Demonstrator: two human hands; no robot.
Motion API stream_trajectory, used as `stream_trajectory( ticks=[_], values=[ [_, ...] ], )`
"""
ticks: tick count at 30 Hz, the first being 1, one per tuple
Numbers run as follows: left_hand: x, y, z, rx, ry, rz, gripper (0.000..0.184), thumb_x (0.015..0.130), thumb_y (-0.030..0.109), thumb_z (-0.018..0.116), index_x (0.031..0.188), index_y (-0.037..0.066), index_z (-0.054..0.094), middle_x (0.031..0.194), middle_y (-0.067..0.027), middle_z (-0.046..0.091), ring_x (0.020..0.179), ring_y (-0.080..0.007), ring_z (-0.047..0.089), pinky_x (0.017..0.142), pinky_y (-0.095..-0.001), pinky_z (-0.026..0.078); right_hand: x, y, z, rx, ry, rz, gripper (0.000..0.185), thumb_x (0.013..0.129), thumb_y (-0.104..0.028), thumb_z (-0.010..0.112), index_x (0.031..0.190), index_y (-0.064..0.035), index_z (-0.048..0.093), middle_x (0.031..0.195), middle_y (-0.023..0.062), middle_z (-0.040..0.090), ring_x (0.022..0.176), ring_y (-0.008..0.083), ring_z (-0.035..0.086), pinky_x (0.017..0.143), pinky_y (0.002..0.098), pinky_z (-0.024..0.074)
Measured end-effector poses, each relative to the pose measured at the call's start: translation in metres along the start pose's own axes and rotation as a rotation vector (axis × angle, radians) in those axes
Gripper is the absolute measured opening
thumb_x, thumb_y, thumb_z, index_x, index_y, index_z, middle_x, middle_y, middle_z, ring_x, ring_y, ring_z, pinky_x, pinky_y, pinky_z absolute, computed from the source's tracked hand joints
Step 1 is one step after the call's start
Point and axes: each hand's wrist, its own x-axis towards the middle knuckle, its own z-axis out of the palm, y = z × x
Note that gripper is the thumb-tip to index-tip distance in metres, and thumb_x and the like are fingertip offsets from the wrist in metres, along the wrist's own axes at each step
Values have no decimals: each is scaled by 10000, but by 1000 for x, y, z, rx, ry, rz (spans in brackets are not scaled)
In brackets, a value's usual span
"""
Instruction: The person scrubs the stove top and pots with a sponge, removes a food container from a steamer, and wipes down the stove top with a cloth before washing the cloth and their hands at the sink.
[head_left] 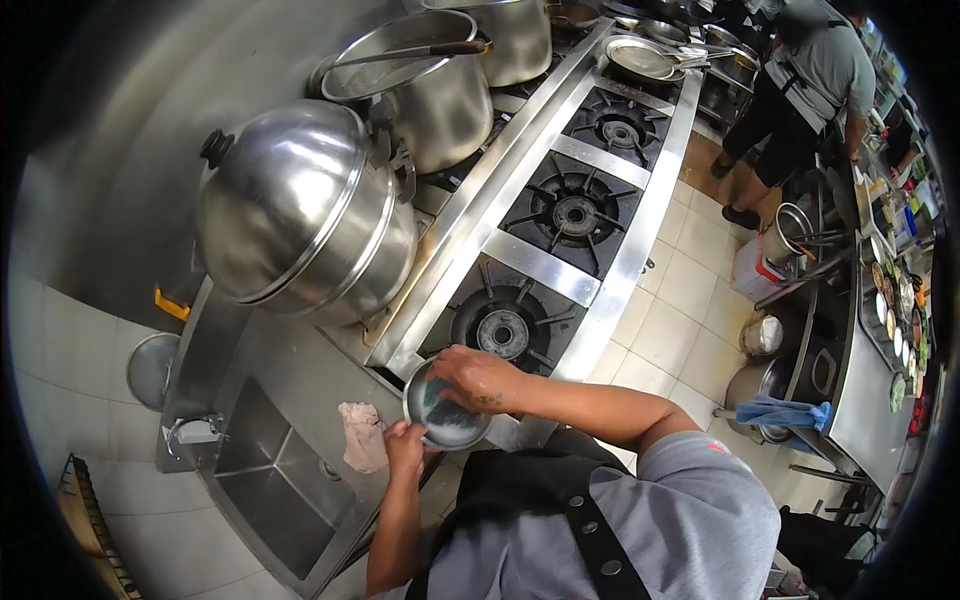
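Observation:
My left hand (405,447) grips the near-left rim of a round metal bowl (458,432), thumb over the edge. The bowl is tilted in front of my apron, at the near end of the stove. My right hand (478,380) reaches over its far rim, fingers curled down inside. A dark green patch shows under those fingers; whether it is a pad they hold, I cannot make out. Left of the bowl, a crumpled pinkish cloth (363,437) lies on the steel counter, close to my left hand but apart from it.
A steel sink (280,480) is at lower left. Gas burners (503,328) run ahead, beside a large lidded steamer pot (290,200) and an open stockpot (430,110) with a ladle across it. Another person (820,80) stands far right, near a prep counter (860,400) with a blue cloth (782,412).

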Motion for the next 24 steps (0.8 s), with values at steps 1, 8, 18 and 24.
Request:
stream_trajectory(
  ticks=[1, 8, 18, 24],
  values=[
    [1, 15, 20, 29, -32, -5, 91, 736, 14, 516, 775, -57, 558, 701, -96, 570, 510, -197, 560, 411, -335, 528, -3, 4, 2, -51, -35, 31, 363, 712, -70, 658, 1055, -48, 542, 1090, 143, 541, 1047, 322, 501, 860, 390, 439],
    [58, 3, 66, 366, -144, 342, 186, 691, 97, 562, 603, -60, 515, 532, -74, 516, 471, -135, 472, 427, -332, 391, -35, 49, 1, -334, -142, 304, 484, 698, -30, 629, 1163, -16, 497, 1289, 213, 424, 1230, 355, 378, 1015, 396, 342],
    [26, 59, 178, 126, -148, 113, 203, 730, 51, 549, 552, 4, 465, 523, -35, 474, 438, -116, 510, 364, -291, 490, -49, 79, -76, -407, -119, 484, 448, 697, -219, 723, 1020, 15, 519, 1020, 220, 558, 1003, 344, 547, 866, 397, 445],
    [16, 29, 242, 34, -43, -13, 146, 719, 54, 553, 602, -16, 501, 555, -54, 497, 428, -140, 516, 365, -320, 511, -80, 117, -118, -237, -400, 415, 515, 614, -324, 765, 951, 14, 573, 1034, 212, 568, 1010, 356, 543, 868, 387, 437]
  ],
)
